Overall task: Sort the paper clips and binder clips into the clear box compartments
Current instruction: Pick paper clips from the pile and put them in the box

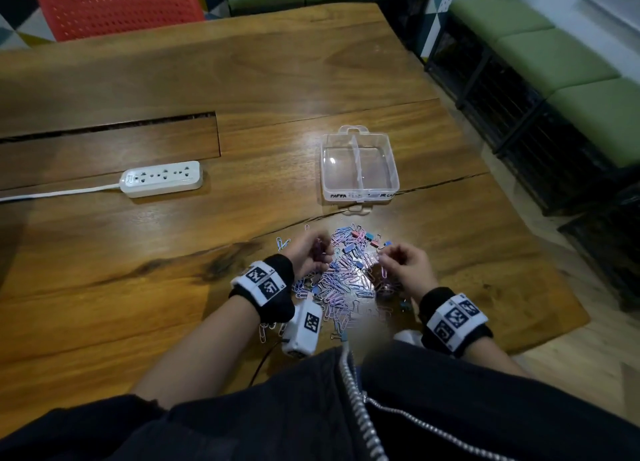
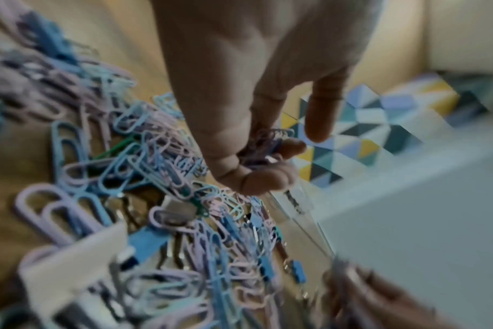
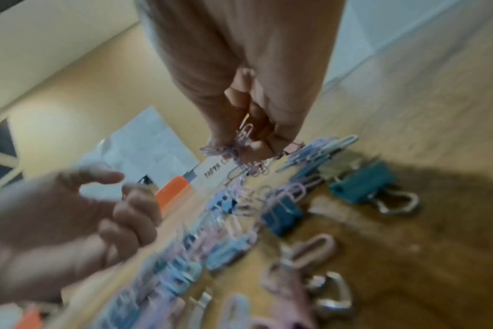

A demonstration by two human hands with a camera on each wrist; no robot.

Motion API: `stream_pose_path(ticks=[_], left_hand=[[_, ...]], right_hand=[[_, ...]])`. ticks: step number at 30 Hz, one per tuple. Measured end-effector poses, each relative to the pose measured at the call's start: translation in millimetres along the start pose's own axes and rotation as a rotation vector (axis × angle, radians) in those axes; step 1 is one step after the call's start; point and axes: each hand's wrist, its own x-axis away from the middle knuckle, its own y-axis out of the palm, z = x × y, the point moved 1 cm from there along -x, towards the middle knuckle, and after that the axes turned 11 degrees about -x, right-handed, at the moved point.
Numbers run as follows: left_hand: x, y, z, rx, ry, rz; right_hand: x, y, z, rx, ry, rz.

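Observation:
A heap of pastel paper clips [image 1: 346,282] mixed with small blue and pink binder clips [image 1: 371,239] lies on the wooden table [image 1: 242,79] between my hands. My left hand [image 1: 320,249] curls round a bunch of paper clips [image 2: 265,142] at the heap's left side. At the right side, my right hand [image 1: 386,258] pinches a tangle of lilac and pink paper clips [image 3: 237,149] lifted just off the heap. The clear box [image 1: 358,183] with two compartments stands beyond the heap, nothing inside; its front label [image 3: 211,172] reads "PAPER". Blue [image 3: 282,213] and teal [image 3: 363,187] binder clips lie near my right hand.
A white power strip [image 1: 161,179] with its cord lies to the left. A long slot [image 1: 110,128] cuts the tabletop behind it. A red chair [image 1: 117,7] stands at the far side, and green benches [image 1: 571,62] line the right beyond the table's edge.

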Motion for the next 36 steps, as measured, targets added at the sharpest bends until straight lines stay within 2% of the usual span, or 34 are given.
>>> stream_pose_path(ticks=[1, 4, 6, 7, 9, 13, 15, 17, 19, 20, 24, 27, 30, 33, 36], left_hand=[[-3, 5, 0, -0.207, 0.035, 0.025], [-8, 19, -4, -1.019, 0.236, 0.114], [-10, 26, -9, -1.478, 0.317, 0.146], [-13, 28, -11, -1.619, 0.320, 0.155], [-17, 29, -15, -1.722, 0.322, 0.194], [-18, 32, -18, -1.761, 0.370, 0.207], [-17, 33, -18, -1.830, 0.390, 0.209], [-14, 32, -19, -1.874, 0.402, 0.192], [-13, 29, -20, -1.783, 0.393, 0.154], [-12, 26, -19, -1.664, 0.381, 0.142], [-6, 16, -12, -1.015, 0.304, 0.074], [1, 8, -11, -0.391, 0.170, 0.035], [6, 1, -16, 0.078, 0.084, -0.042], [12, -1, -14, 0.265, 0.098, -0.133], [13, -3, -14, 0.250, 0.076, -0.116]], right_hand=[[2, -2, -3, -0.138, 0.037, 0.000], [6, -6, -14, -0.509, 0.179, -0.034], [5, -8, -18, -0.586, 0.250, -0.051], [4, -8, -19, -0.618, 0.278, -0.053], [2, -8, -18, -0.725, 0.325, -0.041], [-1, -8, -14, -0.909, 0.406, -0.016], [-3, -8, -12, -0.893, 0.418, -0.043], [-4, -8, -11, -0.772, 0.423, -0.085], [-4, -6, -9, -0.546, 0.389, -0.082], [-3, -6, -9, -0.419, 0.354, -0.070], [3, -1, -3, -0.063, 0.178, -0.091], [3, 5, 7, 0.324, 0.039, -0.118], [5, 14, 15, 0.636, -0.011, -0.088], [8, 20, 15, 0.761, -0.022, -0.060], [10, 24, 12, 0.773, -0.049, -0.097]])
